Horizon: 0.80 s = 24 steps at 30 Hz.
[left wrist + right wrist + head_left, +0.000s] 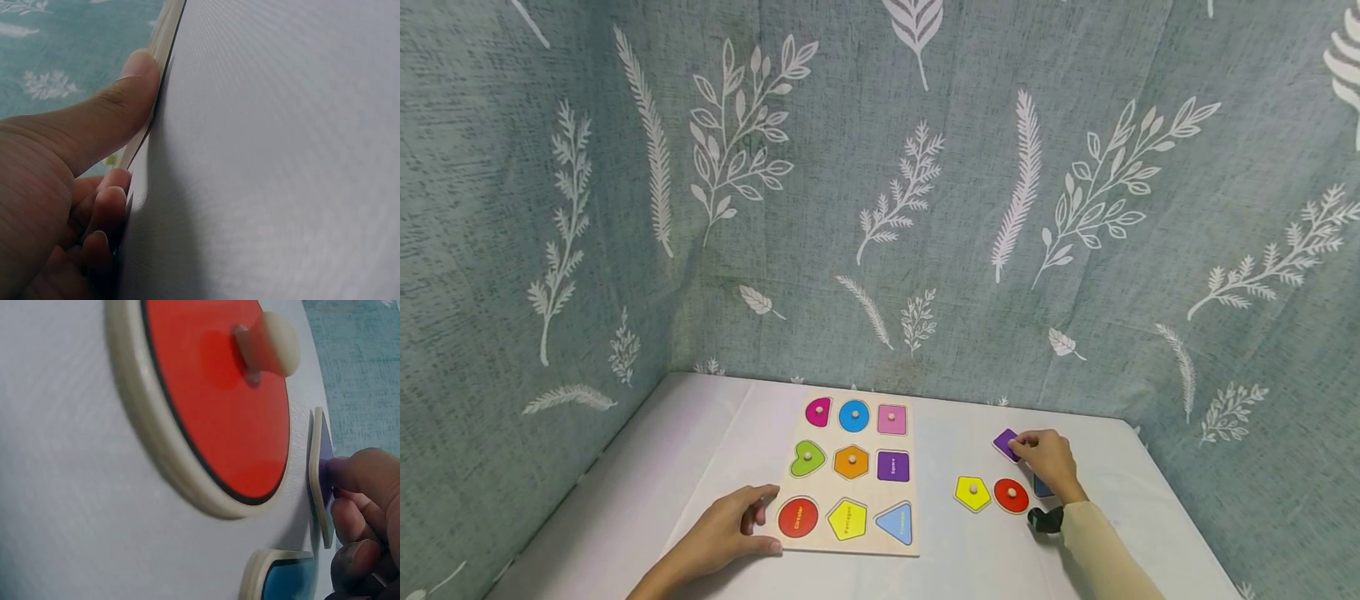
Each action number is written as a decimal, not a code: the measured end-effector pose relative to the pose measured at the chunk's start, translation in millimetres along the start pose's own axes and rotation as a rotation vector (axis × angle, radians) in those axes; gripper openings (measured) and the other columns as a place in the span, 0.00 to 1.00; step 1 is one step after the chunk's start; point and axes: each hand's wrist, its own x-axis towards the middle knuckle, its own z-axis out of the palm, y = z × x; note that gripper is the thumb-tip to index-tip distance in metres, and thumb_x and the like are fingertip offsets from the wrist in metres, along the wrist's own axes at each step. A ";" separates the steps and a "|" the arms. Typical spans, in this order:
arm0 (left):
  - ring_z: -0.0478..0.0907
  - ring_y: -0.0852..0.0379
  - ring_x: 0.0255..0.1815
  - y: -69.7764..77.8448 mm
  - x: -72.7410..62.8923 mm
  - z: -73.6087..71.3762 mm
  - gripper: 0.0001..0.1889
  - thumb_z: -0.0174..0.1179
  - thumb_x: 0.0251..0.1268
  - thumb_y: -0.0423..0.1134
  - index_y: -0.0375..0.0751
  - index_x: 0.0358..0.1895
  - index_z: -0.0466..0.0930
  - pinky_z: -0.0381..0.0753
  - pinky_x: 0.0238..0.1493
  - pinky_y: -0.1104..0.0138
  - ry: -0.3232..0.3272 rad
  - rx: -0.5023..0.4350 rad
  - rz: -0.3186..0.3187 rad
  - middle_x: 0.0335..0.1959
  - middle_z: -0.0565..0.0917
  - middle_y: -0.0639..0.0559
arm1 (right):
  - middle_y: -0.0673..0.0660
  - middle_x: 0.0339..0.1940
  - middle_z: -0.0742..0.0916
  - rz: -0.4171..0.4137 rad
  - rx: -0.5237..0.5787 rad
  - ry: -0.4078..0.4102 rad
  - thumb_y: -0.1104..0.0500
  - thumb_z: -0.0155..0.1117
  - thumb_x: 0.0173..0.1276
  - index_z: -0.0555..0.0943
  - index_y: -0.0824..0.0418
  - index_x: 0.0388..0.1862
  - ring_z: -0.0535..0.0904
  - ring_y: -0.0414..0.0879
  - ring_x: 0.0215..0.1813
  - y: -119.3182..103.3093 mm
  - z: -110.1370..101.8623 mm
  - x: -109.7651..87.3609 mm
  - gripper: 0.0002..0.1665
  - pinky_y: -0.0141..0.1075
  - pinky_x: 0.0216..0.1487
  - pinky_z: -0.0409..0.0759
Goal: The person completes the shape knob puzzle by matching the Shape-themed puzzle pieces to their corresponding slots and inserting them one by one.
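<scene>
Right hand (1051,460) pinches purple square (1004,442). Left hand (721,527) rests thumb and parted fingers against board (827,487). Only head view shows loose pentagon (970,497).

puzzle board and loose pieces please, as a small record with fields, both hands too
puzzle board: flat on the white table
filled: magenta piece, blue circle, pink square, green heart, orange hexagon
unfilled: purple square recess, red round recess, yellow pentagon recess, light blue triangle recess
loose: yellow pentagon piece, red round piece, blue piece partly hidden by the right hand
left hand: grips the board's near left corner
right hand: pinches the purple square piece; whether it is fully lifted is unclear
</scene>
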 end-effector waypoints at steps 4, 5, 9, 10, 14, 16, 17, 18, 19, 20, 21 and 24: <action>0.68 0.62 0.30 1.6 -0.3 0.2 0.45 0.85 0.38 0.50 0.32 0.63 0.78 0.70 0.31 0.70 0.002 0.005 -0.004 0.31 0.73 0.56 | 0.52 0.30 0.88 0.003 0.010 0.011 0.51 0.72 0.69 0.90 0.60 0.40 0.77 0.49 0.35 -0.1 -3.2 -0.5 0.13 0.41 0.36 0.72; 0.68 0.62 0.30 2.0 -0.3 0.1 0.45 0.85 0.38 0.50 0.32 0.63 0.78 0.70 0.31 0.70 0.003 0.007 -0.003 0.31 0.73 0.56 | 0.52 0.30 0.88 -0.002 0.014 0.014 0.51 0.72 0.69 0.90 0.61 0.40 0.77 0.49 0.35 -0.5 -4.2 -0.8 0.13 0.41 0.35 0.71; 0.68 0.62 0.30 2.4 -0.2 -0.1 0.45 0.85 0.38 0.50 0.32 0.63 0.78 0.70 0.31 0.70 0.008 0.009 0.005 0.31 0.73 0.57 | 0.51 0.28 0.86 -0.020 0.022 0.021 0.52 0.72 0.68 0.90 0.61 0.40 0.76 0.49 0.33 -1.8 -6.3 -2.1 0.13 0.39 0.33 0.70; 0.68 0.63 0.30 2.1 -0.2 0.0 0.45 0.85 0.38 0.49 0.32 0.62 0.78 0.70 0.31 0.70 0.009 0.009 0.008 0.31 0.73 0.57 | 0.51 0.28 0.86 -0.027 0.023 0.021 0.52 0.73 0.68 0.90 0.61 0.39 0.76 0.48 0.33 -2.6 -6.4 -2.9 0.13 0.39 0.33 0.70; 0.68 0.64 0.30 0.5 -0.9 0.8 0.44 0.85 0.38 0.48 0.32 0.62 0.78 0.70 0.31 0.70 0.009 0.008 0.008 0.31 0.73 0.57 | 0.50 0.26 0.85 -0.046 0.037 0.020 0.53 0.74 0.67 0.90 0.62 0.39 0.76 0.47 0.31 -8.3 -5.9 -7.0 0.12 0.38 0.32 0.72; 0.68 0.64 0.30 0.0 -0.8 0.9 0.44 0.85 0.38 0.48 0.31 0.63 0.78 0.70 0.31 0.70 0.008 0.000 0.008 0.31 0.73 0.57 | 0.50 0.26 0.85 -0.054 0.049 0.020 0.54 0.74 0.67 0.90 0.63 0.39 0.75 0.47 0.31 -12.7 -5.8 -9.6 0.12 0.37 0.31 0.72; 0.68 0.64 0.30 -0.1 -0.8 0.9 0.45 0.85 0.38 0.48 0.31 0.63 0.78 0.70 0.31 0.70 0.009 -0.001 0.006 0.31 0.73 0.57 | 0.51 0.26 0.85 -0.060 0.052 0.020 0.55 0.74 0.67 0.90 0.63 0.39 0.75 0.47 0.31 -15.1 -5.7 -10.7 0.12 0.37 0.31 0.73; 0.68 0.63 0.30 -0.2 -0.8 0.9 0.45 0.85 0.38 0.49 0.31 0.63 0.78 0.70 0.31 0.70 0.009 -0.004 0.005 0.31 0.73 0.57 | 0.51 0.26 0.85 -0.071 0.051 0.018 0.55 0.74 0.67 0.90 0.64 0.40 0.75 0.46 0.31 -17.3 -5.6 -11.9 0.12 0.36 0.31 0.73; 0.68 0.63 0.31 -0.1 -0.7 0.8 0.45 0.85 0.38 0.49 0.31 0.63 0.78 0.70 0.31 0.70 0.009 -0.005 0.005 0.31 0.73 0.57 | 0.51 0.26 0.85 -0.078 0.048 0.016 0.55 0.74 0.67 0.90 0.64 0.40 0.75 0.46 0.31 -19.3 -5.4 -12.8 0.12 0.36 0.31 0.73; 0.68 0.63 0.31 0.1 -0.6 0.8 0.45 0.85 0.38 0.49 0.31 0.63 0.78 0.70 0.31 0.70 0.009 -0.007 0.005 0.31 0.73 0.57 | 0.50 0.26 0.85 -0.087 0.047 0.015 0.55 0.74 0.67 0.90 0.64 0.40 0.75 0.46 0.31 -21.4 -5.3 -13.8 0.12 0.35 0.31 0.73; 0.68 0.63 0.31 0.3 -0.6 0.8 0.45 0.85 0.38 0.49 0.31 0.63 0.78 0.70 0.31 0.70 0.009 -0.010 0.005 0.31 0.73 0.56 | 0.50 0.27 0.85 -0.094 0.045 0.015 0.55 0.74 0.67 0.90 0.63 0.40 0.75 0.46 0.31 -23.0 -4.9 -14.6 0.12 0.35 0.31 0.73; 0.69 0.63 0.31 0.8 -0.8 1.1 0.45 0.85 0.38 0.48 0.31 0.63 0.78 0.70 0.32 0.70 0.009 -0.009 0.004 0.31 0.73 0.56 | 0.49 0.27 0.85 -0.124 0.033 0.010 0.54 0.74 0.67 0.90 0.62 0.40 0.75 0.45 0.31 -27.1 -3.5 -17.0 0.11 0.35 0.31 0.72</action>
